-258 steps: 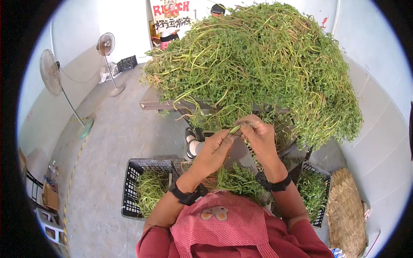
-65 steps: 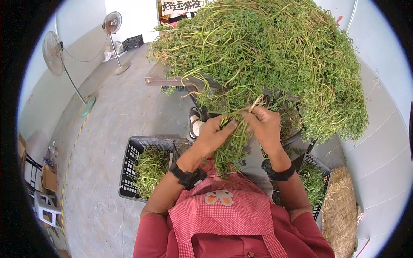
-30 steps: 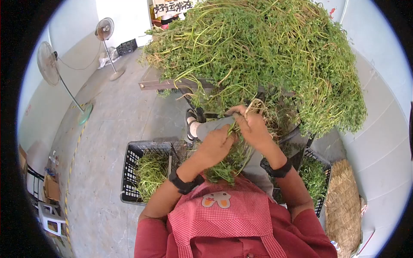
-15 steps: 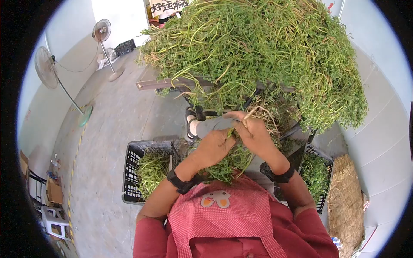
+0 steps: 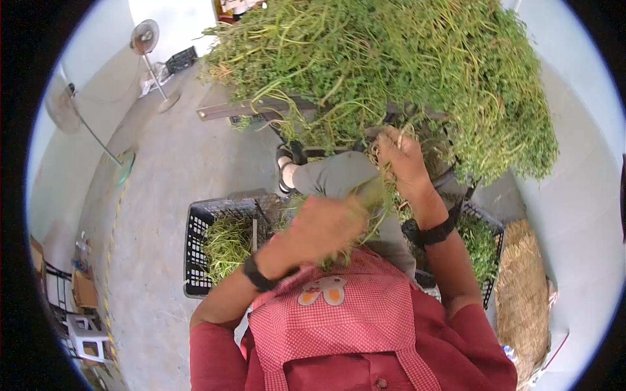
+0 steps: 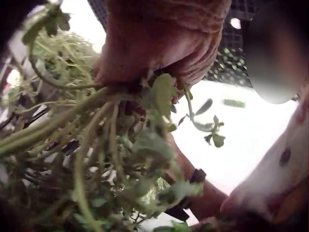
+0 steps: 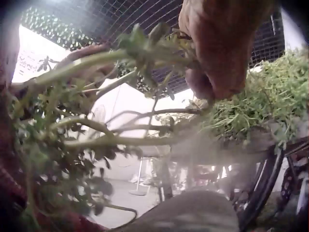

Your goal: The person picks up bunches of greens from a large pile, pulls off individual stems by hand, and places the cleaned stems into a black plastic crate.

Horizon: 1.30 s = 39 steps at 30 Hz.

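Note:
Blurred by motion in the head view, my left hand [image 5: 326, 228] is low in front of the apron. It grips a bunch of leafy green stems [image 6: 104, 113], which fan out below the fist in the left wrist view. Farther forward and to the right is my right hand [image 5: 405, 159], with curled fingers pinching stem ends [image 7: 186, 60]; pale, dry-looking strands show at its fingers in the head view. Stretched between the two hands are a few green stems [image 5: 385, 195]. Beyond them, a large heap of the same greens [image 5: 391, 72] covers the table.
The table's edge [image 5: 225, 112] faces me under the heap. A black crate [image 5: 188, 254] holding stems stands at left, another crate [image 5: 500, 251] with leafy greens at right. Beside that lies a woven straw roll [image 5: 521, 303]. Standing fans [image 5: 144, 38] and a white stool [image 5: 87, 340] are at left.
Both hands were close together over the bunch; now they are apart, the right farther forward, the left nearer the apron. The head view has tilted down slightly.

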Motion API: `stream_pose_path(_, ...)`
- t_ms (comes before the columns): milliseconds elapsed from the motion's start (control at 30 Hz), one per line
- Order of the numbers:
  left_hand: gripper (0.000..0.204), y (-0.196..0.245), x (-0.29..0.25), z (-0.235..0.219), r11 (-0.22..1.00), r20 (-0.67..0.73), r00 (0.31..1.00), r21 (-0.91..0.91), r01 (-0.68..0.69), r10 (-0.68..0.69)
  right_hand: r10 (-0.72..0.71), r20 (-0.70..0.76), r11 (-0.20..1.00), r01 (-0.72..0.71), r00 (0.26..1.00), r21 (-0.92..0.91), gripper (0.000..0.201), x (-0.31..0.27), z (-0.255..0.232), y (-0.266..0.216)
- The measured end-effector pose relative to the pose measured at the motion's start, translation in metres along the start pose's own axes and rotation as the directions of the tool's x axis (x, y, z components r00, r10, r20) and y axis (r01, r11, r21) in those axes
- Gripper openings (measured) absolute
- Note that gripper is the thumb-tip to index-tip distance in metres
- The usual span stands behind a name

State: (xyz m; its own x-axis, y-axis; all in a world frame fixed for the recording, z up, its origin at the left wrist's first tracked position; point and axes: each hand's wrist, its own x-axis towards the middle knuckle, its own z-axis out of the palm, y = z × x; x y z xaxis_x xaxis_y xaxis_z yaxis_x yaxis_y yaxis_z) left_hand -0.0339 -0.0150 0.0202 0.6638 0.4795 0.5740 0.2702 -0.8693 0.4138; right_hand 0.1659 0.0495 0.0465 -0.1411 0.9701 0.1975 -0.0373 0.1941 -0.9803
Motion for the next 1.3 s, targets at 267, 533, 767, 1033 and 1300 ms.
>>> stream_pose_path(267, 0.021, -0.017, -0.010, -0.053, 0.126, 0.212, 0.471, -0.799, 0.588, -0.856, -0.342, -0.033, 0.770, 0.301, 0.939, 0.562, 0.043, -0.008, -0.008, 0.002)
stream_pose_path(533, 0.022, -0.010, 0.006, -0.028, 0.195, 0.139, 0.512, -0.816, 0.544, -0.847, -0.380, -0.029, 0.683, 0.301, 0.925, 0.666, 0.051, -0.008, 0.001, -0.019)
stream_pose_path(767, 0.021, 0.001, 0.023, -0.009, 0.117, 0.247, 0.554, -0.834, 0.540, -0.795, -0.319, 0.090, 0.558, 0.111, 0.943, 0.823, 0.053, -0.010, 0.013, -0.027)
stream_pose_path(1033, 0.023, 0.005, 0.016, -0.004, 0.377, 0.189, 0.708, -0.737, 0.560, -0.681, -0.331, -0.086, 0.698, 0.304, 0.940, 0.649, 0.055, -0.012, 0.020, -0.022)
stream_pose_path(1300, 0.021, -0.001, 0.015, 0.001, 0.273, 0.263, 0.688, -0.778, 0.565, -0.676, -0.340, -0.120, 0.720, 0.340, 0.933, 0.605, 0.055, -0.014, 0.028, -0.015)
